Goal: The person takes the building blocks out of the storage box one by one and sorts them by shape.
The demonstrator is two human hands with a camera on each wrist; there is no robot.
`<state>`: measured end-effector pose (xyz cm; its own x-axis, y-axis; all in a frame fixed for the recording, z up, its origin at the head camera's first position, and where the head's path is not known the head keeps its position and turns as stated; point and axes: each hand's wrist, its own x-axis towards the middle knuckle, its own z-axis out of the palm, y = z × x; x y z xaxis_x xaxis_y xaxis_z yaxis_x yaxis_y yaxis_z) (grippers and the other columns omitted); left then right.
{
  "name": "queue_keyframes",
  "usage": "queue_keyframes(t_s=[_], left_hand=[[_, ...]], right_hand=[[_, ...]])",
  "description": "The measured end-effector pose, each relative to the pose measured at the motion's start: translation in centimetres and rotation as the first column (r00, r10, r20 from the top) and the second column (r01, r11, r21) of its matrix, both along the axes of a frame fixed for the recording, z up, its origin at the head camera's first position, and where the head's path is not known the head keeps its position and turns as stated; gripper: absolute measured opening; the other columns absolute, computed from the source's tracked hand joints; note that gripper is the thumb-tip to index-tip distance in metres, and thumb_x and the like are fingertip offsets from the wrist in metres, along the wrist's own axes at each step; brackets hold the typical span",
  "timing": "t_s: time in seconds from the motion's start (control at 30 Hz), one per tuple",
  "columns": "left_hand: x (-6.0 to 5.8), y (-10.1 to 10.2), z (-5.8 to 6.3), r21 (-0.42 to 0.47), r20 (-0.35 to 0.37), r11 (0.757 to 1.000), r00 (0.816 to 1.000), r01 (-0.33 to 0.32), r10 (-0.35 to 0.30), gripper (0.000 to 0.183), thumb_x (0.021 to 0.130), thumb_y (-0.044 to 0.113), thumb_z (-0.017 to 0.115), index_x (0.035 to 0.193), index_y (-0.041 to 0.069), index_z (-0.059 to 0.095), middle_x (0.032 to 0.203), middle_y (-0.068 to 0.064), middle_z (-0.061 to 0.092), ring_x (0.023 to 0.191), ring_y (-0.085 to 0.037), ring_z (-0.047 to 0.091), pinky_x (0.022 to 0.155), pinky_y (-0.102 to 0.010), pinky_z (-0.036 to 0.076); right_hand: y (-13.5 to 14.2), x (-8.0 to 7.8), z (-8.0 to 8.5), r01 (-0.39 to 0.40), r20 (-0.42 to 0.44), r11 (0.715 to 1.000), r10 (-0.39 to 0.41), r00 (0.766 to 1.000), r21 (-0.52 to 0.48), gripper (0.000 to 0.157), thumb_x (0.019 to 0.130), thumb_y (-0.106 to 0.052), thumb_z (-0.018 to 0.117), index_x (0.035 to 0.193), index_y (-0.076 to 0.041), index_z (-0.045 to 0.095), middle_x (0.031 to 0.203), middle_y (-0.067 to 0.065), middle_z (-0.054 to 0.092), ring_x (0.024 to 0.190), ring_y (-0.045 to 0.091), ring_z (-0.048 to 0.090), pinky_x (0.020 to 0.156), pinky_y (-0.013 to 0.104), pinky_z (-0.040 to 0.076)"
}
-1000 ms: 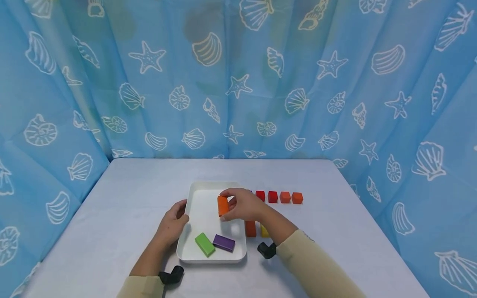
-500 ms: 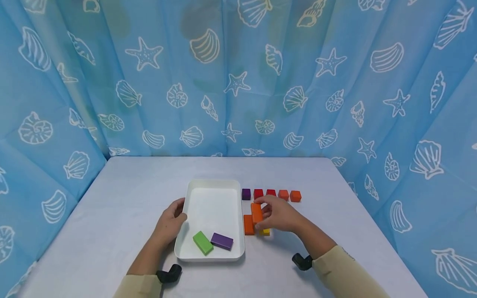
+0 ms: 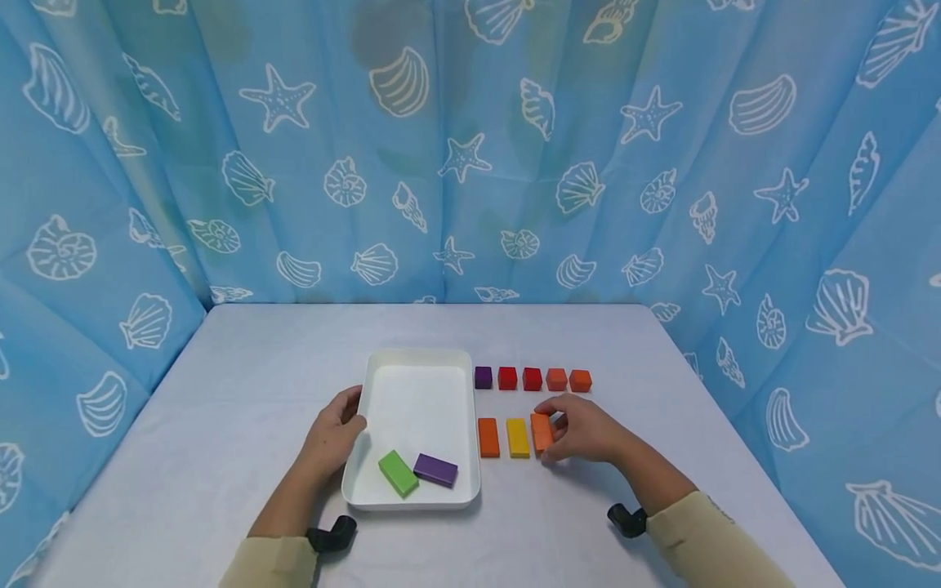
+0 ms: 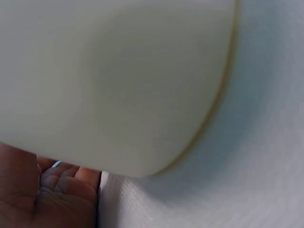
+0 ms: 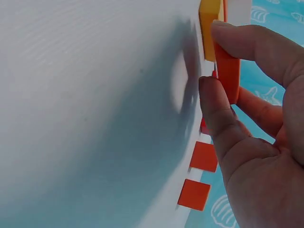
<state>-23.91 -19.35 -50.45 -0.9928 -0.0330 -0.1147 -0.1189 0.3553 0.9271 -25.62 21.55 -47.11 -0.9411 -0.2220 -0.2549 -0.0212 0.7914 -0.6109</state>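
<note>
Right hand (image 3: 588, 430) pinches orange block (image 5: 227, 66) (thumb grip clear from wrist).

Nothing to read here

I find no words, labels, brands or numbers on anything in front of me: the blocks by my hands have plain coloured faces, the white tray (image 3: 420, 498) is unmarked, and the blue curtain (image 3: 470, 147) carries only drawn shells and starfish, no lettering.
</note>
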Motion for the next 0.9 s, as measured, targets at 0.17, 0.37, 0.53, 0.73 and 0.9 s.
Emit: queue_keyframes(t_s=[0.17,0.37,0.53,0.73,0.9], left_hand=[[0.1,0.0,0.2,0.0,-0.01,1.0,1.0,0.007,-0.007,0.065,0.101,0.01,0.049,0.164,0.002,0.036,0.162,-0.022,0.045,0.15,-0.041,0.041,0.122,-0.057,0.032],[0.1,0.1,-0.1,-0.002,-0.012,1.0,1.0,0.006,-0.006,0.064,0.101,0.011,0.05,0.163,0.003,0.037,0.162,-0.021,0.045,0.151,-0.04,0.041,0.122,-0.056,0.032],[0.1,0.2,-0.1,-0.004,-0.014,1.0,1.0,0.008,-0.008,0.065,0.101,0.011,0.05,0.164,0.003,0.036,0.163,-0.022,0.044,0.151,-0.041,0.04,0.122,-0.057,0.033],[0.2,0.1,0.1,-0.005,-0.013,1.0,1.0,0.001,-0.001,0.064,0.101,0.01,0.049,0.164,0.002,0.036,0.163,-0.022,0.043,0.151,-0.041,0.04,0.122,-0.057,0.033],[0.3,0.3,0.2,-0.007,-0.01,1.0,1.0,0.003,-0.004,0.063,0.102,0.009,0.049,0.164,0.002,0.036,0.163,-0.023,0.043,0.152,-0.041,0.039,0.122,-0.057,0.033]], right_hand=[[0.4,0.0,-0.2,-0.014,0.018,1.0,0.013,1.0,0.019,0.073,0.069,-0.015,0.101,0.135,-0.014,0.07,0.101,0.002,0.061,0.094,0.021,0.06,0.072,0.032,0.062],[0.7,0.0,-0.9,-0.028,0.014,0.999,0.028,1.0,0.027,0.069,0.071,-0.014,0.1,0.134,-0.014,0.071,0.099,0.002,0.06,0.092,0.021,0.059,0.071,0.031,0.061],[0.8,-0.1,-1.0,-0.018,0.016,1.0,0.018,1.0,0.015,0.068,0.071,-0.014,0.1,0.133,-0.015,0.072,0.099,0.002,0.061,0.09,0.021,0.06,0.071,0.031,0.061],[0.9,0.0,-1.1,-0.003,0.026,1.0,0.003,1.0,-0.021,0.067,0.071,-0.013,0.1,0.132,-0.016,0.072,0.097,0.003,0.061,0.087,0.022,0.059,0.069,0.031,0.06],[1.1,0.0,-1.2,0.001,0.039,0.999,0.001,0.999,-0.04,0.067,0.07,-0.012,0.1,0.132,-0.016,0.072,0.098,0.004,0.061,0.086,0.022,0.059,0.068,0.031,0.06]])
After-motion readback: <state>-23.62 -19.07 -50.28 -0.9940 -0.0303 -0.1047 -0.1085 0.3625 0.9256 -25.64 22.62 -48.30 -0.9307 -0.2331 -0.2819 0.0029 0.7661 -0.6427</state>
